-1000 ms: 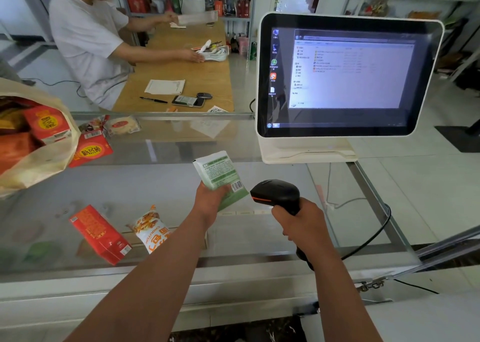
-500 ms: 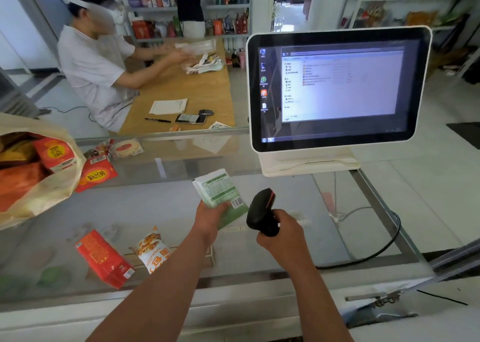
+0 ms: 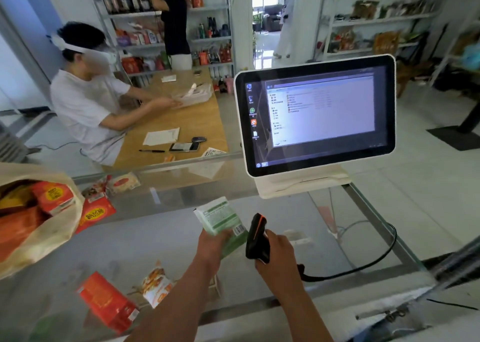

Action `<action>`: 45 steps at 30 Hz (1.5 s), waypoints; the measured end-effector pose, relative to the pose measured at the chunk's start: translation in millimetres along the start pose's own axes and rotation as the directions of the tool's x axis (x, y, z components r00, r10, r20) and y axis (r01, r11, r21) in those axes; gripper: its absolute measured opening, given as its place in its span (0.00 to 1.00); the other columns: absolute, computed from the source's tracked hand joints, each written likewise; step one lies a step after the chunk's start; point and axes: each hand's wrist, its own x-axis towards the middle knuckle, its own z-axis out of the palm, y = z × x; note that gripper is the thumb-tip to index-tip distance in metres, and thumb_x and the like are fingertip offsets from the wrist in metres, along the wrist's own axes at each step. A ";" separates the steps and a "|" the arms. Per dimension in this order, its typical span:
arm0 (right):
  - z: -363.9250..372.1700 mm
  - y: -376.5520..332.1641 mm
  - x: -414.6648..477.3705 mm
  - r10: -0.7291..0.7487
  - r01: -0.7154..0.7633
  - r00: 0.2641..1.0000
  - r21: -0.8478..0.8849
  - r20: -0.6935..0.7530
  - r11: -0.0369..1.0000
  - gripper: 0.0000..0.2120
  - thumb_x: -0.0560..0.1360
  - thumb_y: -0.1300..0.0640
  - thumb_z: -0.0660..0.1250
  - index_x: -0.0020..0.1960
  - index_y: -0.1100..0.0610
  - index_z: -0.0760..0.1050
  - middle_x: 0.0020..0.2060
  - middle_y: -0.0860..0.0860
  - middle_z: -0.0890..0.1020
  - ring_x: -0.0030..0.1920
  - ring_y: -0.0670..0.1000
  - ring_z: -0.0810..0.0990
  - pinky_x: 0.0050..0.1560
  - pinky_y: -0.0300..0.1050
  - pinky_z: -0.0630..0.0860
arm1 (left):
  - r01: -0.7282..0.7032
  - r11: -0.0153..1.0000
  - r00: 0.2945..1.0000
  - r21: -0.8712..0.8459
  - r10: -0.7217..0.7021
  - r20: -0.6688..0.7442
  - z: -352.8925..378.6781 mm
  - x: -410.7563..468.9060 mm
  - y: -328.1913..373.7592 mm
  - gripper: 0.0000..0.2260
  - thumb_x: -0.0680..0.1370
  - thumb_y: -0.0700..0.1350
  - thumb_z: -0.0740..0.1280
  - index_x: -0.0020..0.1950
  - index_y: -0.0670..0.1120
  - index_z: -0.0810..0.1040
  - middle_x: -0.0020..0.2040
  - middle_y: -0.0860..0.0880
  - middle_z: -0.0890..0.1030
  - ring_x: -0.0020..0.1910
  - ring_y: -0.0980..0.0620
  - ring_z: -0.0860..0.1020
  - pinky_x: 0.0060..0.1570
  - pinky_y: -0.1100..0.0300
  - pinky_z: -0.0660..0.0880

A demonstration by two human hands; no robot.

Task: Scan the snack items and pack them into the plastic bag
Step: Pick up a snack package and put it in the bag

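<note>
The left hand (image 3: pixel 211 243) is gripping a flat, soft snack packet (image 3: pixel 220 218) with its fingers curled round the lower part; the packet is green and white, is tilting up and away from the person, and is showing a small striped barcode near its lower right corner; the right hand (image 3: pixel 275 256) is wrapping its fingers round the handle of a black scanner (image 3: pixel 257 238) with a thin orange stripe; the scanner's rounded head is pointing at the barcode and is sitting just beside the packet, but whether they are touching is hard to tell; a smooth black cable (image 3: pixel 363 266) is curving away from the handle to the right; both hands are hovering over a see-through glass surface (image 3: pixel 155 243) with a metal edge; the plastic bag (image 3: pixel 74 212) is lying at the left of the surface with its mouth gaping wide; it is cream coloured and crinkly, and a red box (image 3: pixel 53 196) with a yellow circle is sitting inside it; a flat red packet (image 3: pixel 94 213) is lying just beside the bag's mouth; a long red box (image 3: pixel 109 301) and a puffy orange and white pouch (image 3: pixel 155 286) are lying near the front edge; a white screen (image 3: pixel 317 115) with rounded corners is glowing on its white stand (image 3: pixel 298 183) at the back right.
</note>
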 end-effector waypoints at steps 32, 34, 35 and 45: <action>151.7 -342.3 -42.5 -0.045 -0.321 0.922 0.823 0.385 0.468 0.10 0.78 0.62 0.60 0.58 0.57 0.75 0.46 0.57 0.85 0.39 0.56 0.84 0.28 0.48 0.77 | -0.377 0.922 0.893 0.083 0.386 -0.230 -316.6 -95.4 214.7 0.11 0.75 0.52 0.70 0.57 0.53 0.77 0.48 0.53 0.81 0.47 0.55 0.79 0.52 0.56 0.77; 153.4 -346.9 -40.9 -0.125 -0.359 0.857 0.752 0.500 0.553 0.12 0.76 0.65 0.61 0.57 0.57 0.74 0.44 0.57 0.84 0.37 0.56 0.83 0.26 0.46 0.75 | -0.366 0.919 0.868 0.144 0.393 -0.305 -326.0 -94.9 230.3 0.19 0.70 0.63 0.69 0.55 0.54 0.77 0.44 0.52 0.82 0.44 0.53 0.80 0.49 0.52 0.78; 155.3 -350.3 -39.2 -0.161 -0.371 0.814 0.712 0.559 0.596 0.14 0.75 0.67 0.61 0.58 0.56 0.73 0.45 0.58 0.84 0.38 0.56 0.83 0.26 0.46 0.74 | -0.345 0.922 0.865 0.177 0.385 -0.321 -328.6 -93.1 237.2 0.25 0.66 0.68 0.68 0.54 0.53 0.77 0.44 0.52 0.83 0.44 0.52 0.80 0.51 0.50 0.78; 196.6 -395.9 21.0 -0.204 -0.598 0.708 0.728 0.676 0.336 0.13 0.76 0.68 0.63 0.59 0.58 0.72 0.51 0.60 0.81 0.46 0.57 0.82 0.36 0.47 0.80 | -0.193 0.847 0.770 0.495 0.444 -0.458 -321.4 -65.1 292.7 0.22 0.76 0.63 0.61 0.35 0.46 0.72 0.36 0.44 0.78 0.39 0.46 0.78 0.46 0.46 0.77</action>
